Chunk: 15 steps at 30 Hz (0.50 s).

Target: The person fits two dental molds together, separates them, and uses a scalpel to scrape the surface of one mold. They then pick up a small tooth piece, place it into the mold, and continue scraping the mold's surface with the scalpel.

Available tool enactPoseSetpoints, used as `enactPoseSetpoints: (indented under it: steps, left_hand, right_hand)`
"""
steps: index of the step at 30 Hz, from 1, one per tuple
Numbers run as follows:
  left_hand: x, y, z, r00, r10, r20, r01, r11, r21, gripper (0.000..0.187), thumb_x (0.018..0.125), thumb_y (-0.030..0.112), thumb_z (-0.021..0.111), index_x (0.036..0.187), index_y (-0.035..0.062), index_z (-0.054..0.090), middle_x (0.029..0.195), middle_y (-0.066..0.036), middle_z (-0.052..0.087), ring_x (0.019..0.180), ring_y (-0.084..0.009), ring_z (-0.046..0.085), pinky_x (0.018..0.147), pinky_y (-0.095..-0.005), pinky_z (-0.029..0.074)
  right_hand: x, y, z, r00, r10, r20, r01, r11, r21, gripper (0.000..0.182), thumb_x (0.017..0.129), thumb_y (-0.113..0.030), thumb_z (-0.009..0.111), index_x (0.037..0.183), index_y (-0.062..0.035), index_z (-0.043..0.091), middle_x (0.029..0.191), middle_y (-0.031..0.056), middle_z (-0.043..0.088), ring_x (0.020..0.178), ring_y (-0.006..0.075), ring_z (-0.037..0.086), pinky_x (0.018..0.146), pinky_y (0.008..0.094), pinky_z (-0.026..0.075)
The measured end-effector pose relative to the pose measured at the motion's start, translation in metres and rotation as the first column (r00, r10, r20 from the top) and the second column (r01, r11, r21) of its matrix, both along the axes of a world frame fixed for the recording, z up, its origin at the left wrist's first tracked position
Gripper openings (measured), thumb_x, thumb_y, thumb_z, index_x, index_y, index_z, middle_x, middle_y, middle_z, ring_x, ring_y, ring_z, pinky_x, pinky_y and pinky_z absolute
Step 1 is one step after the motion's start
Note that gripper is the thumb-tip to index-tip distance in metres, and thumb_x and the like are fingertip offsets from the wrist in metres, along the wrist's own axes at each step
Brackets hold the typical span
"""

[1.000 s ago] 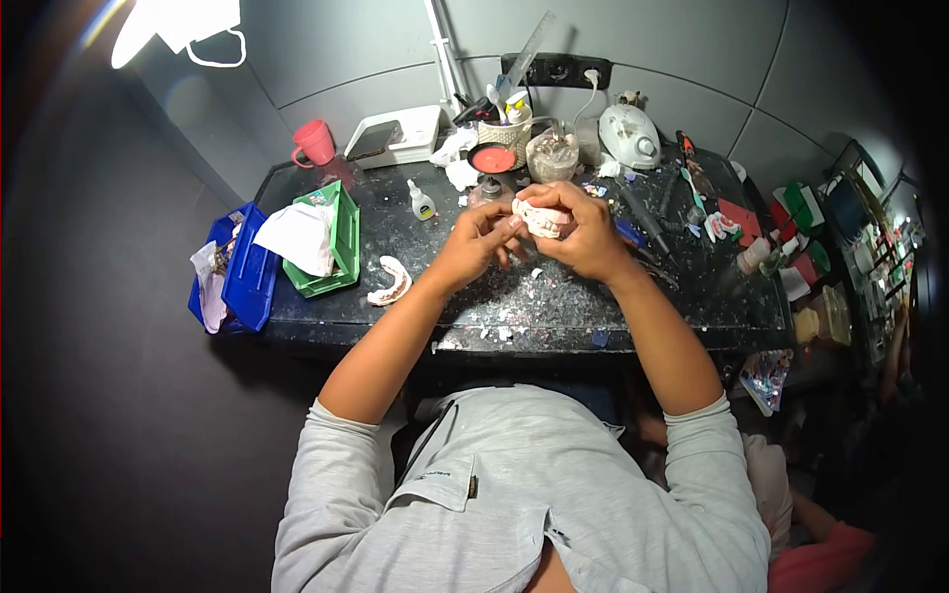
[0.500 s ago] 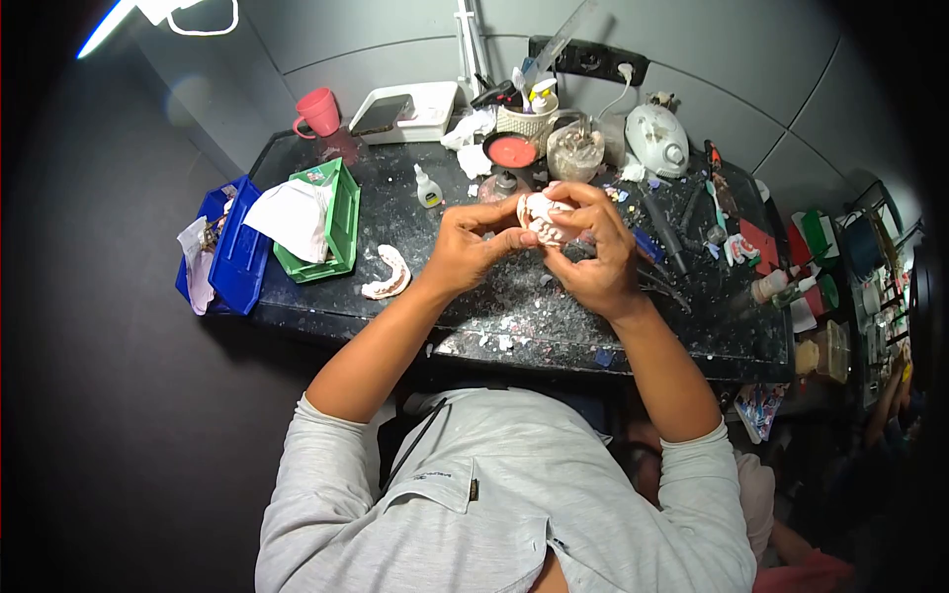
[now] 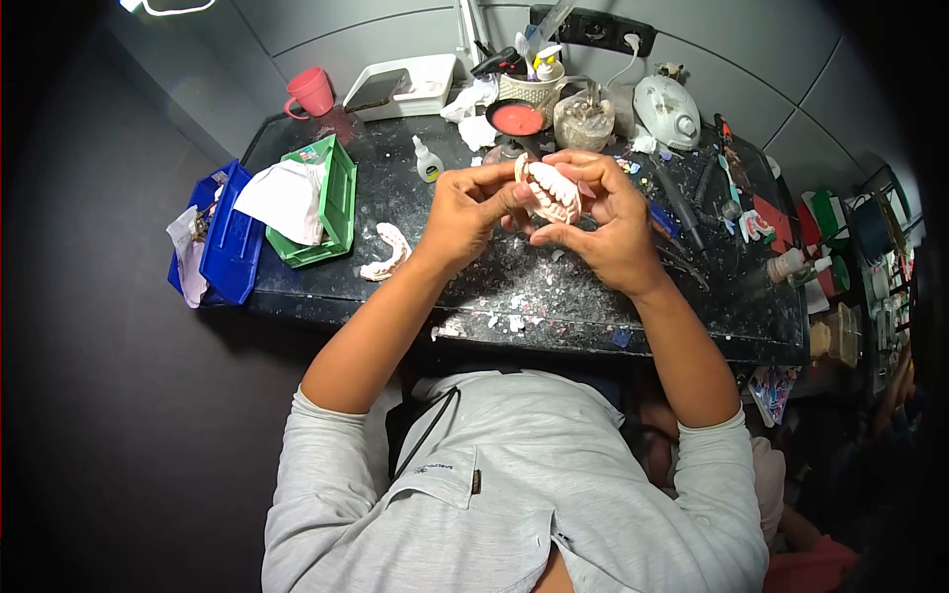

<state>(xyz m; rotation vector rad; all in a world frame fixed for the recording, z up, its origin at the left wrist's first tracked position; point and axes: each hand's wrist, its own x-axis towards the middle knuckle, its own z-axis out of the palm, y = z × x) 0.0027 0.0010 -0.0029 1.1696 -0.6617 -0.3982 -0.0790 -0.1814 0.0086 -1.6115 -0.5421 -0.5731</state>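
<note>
Above the workbench, a pale dental cast (image 3: 554, 190) with two facing rows of teeth is held between both hands. My left hand (image 3: 470, 212) grips its left side, thumb on the front. My right hand (image 3: 615, 219) holds the right side, with the thumb low and the fingers at the top. Some fingertips are hidden behind the cast. A separate horseshoe-shaped white cast (image 3: 388, 253) lies on the bench, left of my left forearm. Just behind the hands are a burner, partly hidden, and a pan of red wax (image 3: 518, 119).
Green bins (image 3: 339, 203) with a white cloth and a blue bin (image 3: 229, 237) stand left. A small white bottle (image 3: 427, 161), pink mug (image 3: 311, 92) and white tray (image 3: 425, 87) are behind. Tools, a white device (image 3: 665, 112) and another dental model (image 3: 756, 226) are right.
The cast has been turned so that its rows of teeth now show. My right fingers have shifted on it, and both hands have risen slightly in view.
</note>
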Motion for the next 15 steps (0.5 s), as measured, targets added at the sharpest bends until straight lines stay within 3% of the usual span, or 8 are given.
enactPoseSetpoints:
  steps: [2,4,7,8,11,15]
  left_hand:
    - [0.004,-0.002,-0.003,1.000,-0.016,-0.001,0.016,0.998,-0.060,0.034,0.093,0.021,0.074,0.118,-0.0026,0.070,0.090,-0.008,0.073,0.066,-0.0119,0.068,0.056,-0.0205,0.046]
    - [0.005,-0.002,-0.001,0.997,-0.067,-0.042,0.063,0.995,-0.075,0.033,0.097,0.023,0.068,0.115,-0.0043,0.069,0.087,-0.008,0.073,0.065,-0.0118,0.067,0.055,-0.0204,0.046]
    - [0.005,-0.001,0.008,0.982,-0.073,-0.173,0.046,0.986,-0.158,0.034,0.099,0.025,0.062,0.114,-0.0055,0.068,0.084,-0.009,0.072,0.060,-0.0105,0.064,0.053,-0.0213,0.046]
    - [0.006,0.003,0.013,0.989,-0.013,-0.149,0.002,0.997,-0.072,0.040,0.098,0.025,0.055,0.118,-0.0085,0.064,0.081,-0.010,0.071,0.063,-0.0106,0.062,0.053,-0.0231,0.045]
    - [0.013,0.009,0.008,0.996,0.030,-0.086,-0.036,0.997,-0.066,0.037,0.096,0.024,0.053,0.113,-0.0065,0.066,0.074,-0.008,0.069,0.056,-0.0086,0.055,0.049,-0.0207,0.038]
    - [0.019,0.009,0.003,0.999,0.027,-0.029,-0.026,0.999,0.039,0.032,0.097,0.021,0.052,0.111,-0.0032,0.068,0.073,-0.009,0.069,0.057,-0.0083,0.057,0.050,-0.0213,0.040]
  right_hand:
    - [-0.001,-0.002,0.002,0.997,0.064,-0.054,-0.060,0.996,0.068,0.053,0.076,0.005,0.083,0.120,0.0024,0.054,0.130,0.0158,0.057,0.114,0.0208,0.063,0.096,0.0340,0.057]
    - [0.000,-0.006,0.004,0.960,0.221,-0.173,-0.159,0.935,0.316,0.053,0.077,0.010,0.079,0.122,0.0041,0.053,0.128,0.0153,0.058,0.114,0.0202,0.063,0.099,0.0340,0.056]
    - [0.000,-0.012,0.009,0.957,0.211,-0.198,-0.139,0.936,0.323,0.051,0.079,0.012,0.077,0.123,0.0056,0.053,0.121,0.0131,0.062,0.113,0.0192,0.063,0.099,0.0328,0.055]
    - [-0.003,-0.013,0.011,0.955,0.201,-0.216,-0.126,0.940,0.318,0.051,0.079,0.012,0.077,0.124,0.0055,0.054,0.118,0.0122,0.063,0.113,0.0188,0.064,0.098,0.0325,0.055]
    - [-0.010,-0.012,0.019,0.948,0.222,-0.226,-0.135,0.928,0.348,0.051,0.079,0.011,0.078,0.123,0.0053,0.055,0.117,0.0119,0.064,0.111,0.0177,0.063,0.099,0.0313,0.054]
    - [-0.013,-0.015,0.021,0.930,0.277,-0.240,-0.165,0.901,0.402,0.053,0.078,0.010,0.080,0.124,0.0041,0.055,0.118,0.0123,0.064,0.111,0.0172,0.063,0.100,0.0312,0.052]
